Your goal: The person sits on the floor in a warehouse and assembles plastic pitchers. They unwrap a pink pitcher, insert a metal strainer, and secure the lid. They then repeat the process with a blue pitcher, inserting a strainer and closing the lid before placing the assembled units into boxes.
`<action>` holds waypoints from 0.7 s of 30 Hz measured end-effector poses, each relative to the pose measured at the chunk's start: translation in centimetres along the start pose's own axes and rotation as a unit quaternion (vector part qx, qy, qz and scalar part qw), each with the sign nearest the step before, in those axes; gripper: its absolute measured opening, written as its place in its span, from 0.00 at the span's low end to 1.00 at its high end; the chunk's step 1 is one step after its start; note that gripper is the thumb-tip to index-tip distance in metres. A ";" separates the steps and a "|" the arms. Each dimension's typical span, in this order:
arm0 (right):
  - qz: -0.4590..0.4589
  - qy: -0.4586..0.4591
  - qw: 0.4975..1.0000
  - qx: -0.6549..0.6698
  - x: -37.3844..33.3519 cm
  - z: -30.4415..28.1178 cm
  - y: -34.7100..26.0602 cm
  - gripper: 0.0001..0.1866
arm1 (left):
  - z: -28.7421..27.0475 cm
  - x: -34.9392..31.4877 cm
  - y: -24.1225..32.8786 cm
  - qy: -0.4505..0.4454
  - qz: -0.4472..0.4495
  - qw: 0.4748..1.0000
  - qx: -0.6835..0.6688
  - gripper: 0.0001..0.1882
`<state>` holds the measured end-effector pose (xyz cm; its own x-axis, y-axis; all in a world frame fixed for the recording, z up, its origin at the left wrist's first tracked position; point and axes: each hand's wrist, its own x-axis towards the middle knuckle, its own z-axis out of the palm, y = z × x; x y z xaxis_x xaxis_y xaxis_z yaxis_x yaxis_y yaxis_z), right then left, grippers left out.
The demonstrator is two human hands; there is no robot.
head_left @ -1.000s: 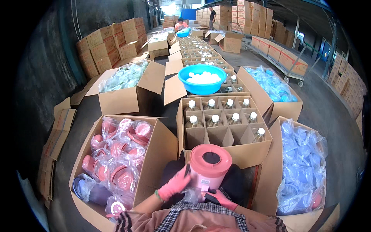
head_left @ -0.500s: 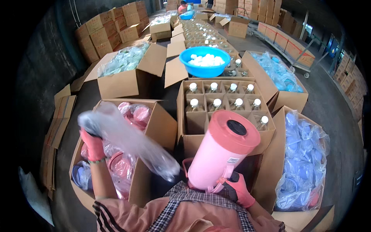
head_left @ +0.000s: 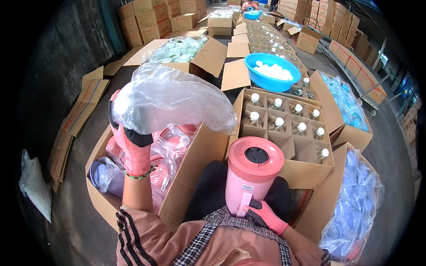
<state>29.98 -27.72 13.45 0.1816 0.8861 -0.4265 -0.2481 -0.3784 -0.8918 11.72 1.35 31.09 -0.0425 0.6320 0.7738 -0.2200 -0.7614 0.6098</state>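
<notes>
My right hand, in a pink and black glove, is closed round the handle of a pink thermos jug. The jug stands upright before my apron, its darker pink lid with a black round centre facing up. Out to the left my raised left hand, gloved the same way, grips a clear plastic bag. The bag hangs off to the right of that hand, apart from the jug. Below it is a cardboard box of bagged pink jugs, with a bagged purple one among them.
Ahead sits a divided carton of white-capped glass bottles, with a blue basin of white caps beyond. Boxes of bagged purple pieces, blue pieces and green pieces stand around. Stacked cartons line the back.
The jug has swung from a tilt to upright and closer to my body. My left hand has lifted the bag, which has spread wider and swung up from hanging low. The view has shifted.
</notes>
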 end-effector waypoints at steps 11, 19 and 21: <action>-0.120 0.133 0.953 -0.246 -3.1 -1.1 -9.1 0.21 | 1.7 -8.4 3.9 -0.339 0.128 0.921 0.144 0.27; -0.268 0.253 0.924 0.101 -3.4 -4.9 -15.3 0.23 | 9.2 -13.5 6.8 -0.674 0.175 0.710 -0.105 0.15; -0.377 0.254 0.864 0.217 -3.8 -7.8 -14.9 0.22 | 6.8 -12.2 5.1 -0.675 0.044 0.730 -0.101 0.26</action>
<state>40.44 -27.51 27.16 0.8145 0.5630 0.1401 -0.1908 0.4880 -0.8517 17.76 -11.20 25.89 0.9031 -0.2405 0.3558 -0.4200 -0.6672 0.6152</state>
